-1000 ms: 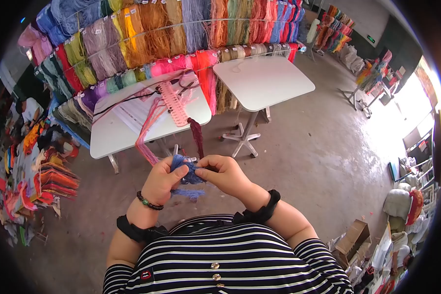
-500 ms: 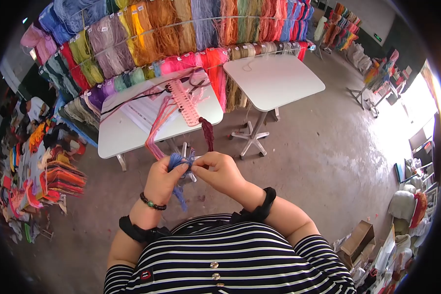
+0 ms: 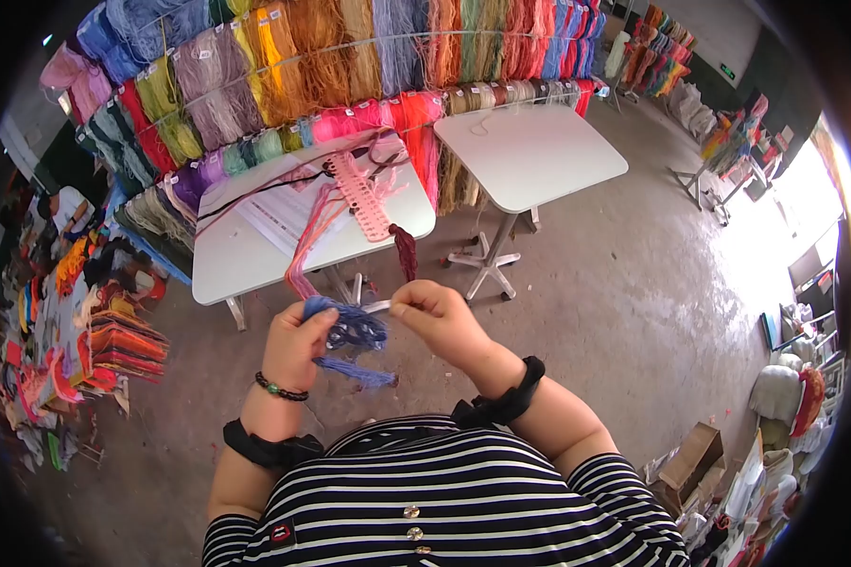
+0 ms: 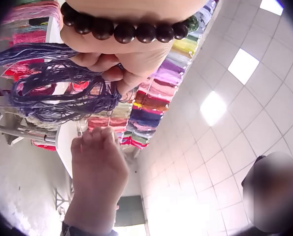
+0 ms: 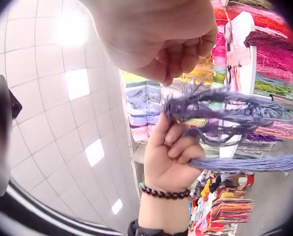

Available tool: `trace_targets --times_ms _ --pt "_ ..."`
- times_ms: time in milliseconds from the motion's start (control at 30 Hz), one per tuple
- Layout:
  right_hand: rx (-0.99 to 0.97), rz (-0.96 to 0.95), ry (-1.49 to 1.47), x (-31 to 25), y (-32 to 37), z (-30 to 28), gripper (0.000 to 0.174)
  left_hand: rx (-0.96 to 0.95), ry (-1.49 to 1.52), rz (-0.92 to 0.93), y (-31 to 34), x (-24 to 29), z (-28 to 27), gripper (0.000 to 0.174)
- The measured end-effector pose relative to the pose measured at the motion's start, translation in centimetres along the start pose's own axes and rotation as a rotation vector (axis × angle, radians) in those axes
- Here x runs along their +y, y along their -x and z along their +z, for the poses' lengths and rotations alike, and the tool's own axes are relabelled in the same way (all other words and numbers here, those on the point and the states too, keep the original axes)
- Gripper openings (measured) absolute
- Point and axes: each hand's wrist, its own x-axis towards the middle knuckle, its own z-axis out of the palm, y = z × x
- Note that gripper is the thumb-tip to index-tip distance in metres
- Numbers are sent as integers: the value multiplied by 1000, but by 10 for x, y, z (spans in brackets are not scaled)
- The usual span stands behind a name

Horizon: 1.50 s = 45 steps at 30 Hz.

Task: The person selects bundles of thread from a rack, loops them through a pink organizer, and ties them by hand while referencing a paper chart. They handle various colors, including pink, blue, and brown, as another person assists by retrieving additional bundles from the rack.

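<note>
My left hand (image 3: pixel 295 345) holds a bundle of blue yarn (image 3: pixel 357 327) gripped at one end between thumb and fingers. In the left wrist view the loose loops of this yarn (image 4: pixel 62 96) spread out from the fingers, with a straighter length above them. My right hand (image 3: pixel 442 324) is just right of the bundle, its thumb and fingers curled together. Fine wisps rise from the yarn (image 5: pixel 210 105) toward the right fingertips in the right wrist view; I cannot tell whether these fingers pinch a strand.
A white table (image 3: pixel 227 269) ahead carries a pink holed strip (image 3: pixel 359 197), printed sheets (image 3: pixel 274 217) and hanging strands. Another white table (image 3: pixel 539 156) stands right of it. Behind both rises a rack of coloured yarn hanks (image 3: pixel 321 61). Stacked colourful material (image 3: pixel 128 345) lies at left.
The right hand, earlier touching the blue yarn, has moved off to the right. The left hand has shifted slightly left, and the yarn's loops and tail have swung outward. The view turned a little.
</note>
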Motion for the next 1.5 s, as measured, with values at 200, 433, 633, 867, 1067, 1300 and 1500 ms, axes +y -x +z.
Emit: trace_targets --times_ms 200,433,633,867,1067,1300,1500 --pt "228 147 -149 12 2 -32 12 37 96 -9 6 9 -15 10" --pt "-121 217 -141 -17 -4 16 17 -61 -12 -1 9 7 3 7" --pt "-148 91 -46 -16 -4 33 16 -88 -117 49 13 3 1 12" --pt "7 122 -107 -2 -2 30 16 -79 -139 127 20 -2 -6 13" --pt "-51 45 65 -22 4 36 17 -101 -170 144 23 -3 -7 15" --pt "-205 225 -380 -7 5 38 11 -104 -193 145 30 -1 -10 15" --pt "-361 283 -827 -8 9 29 9 -40 -176 129 36 -1 -10 13"
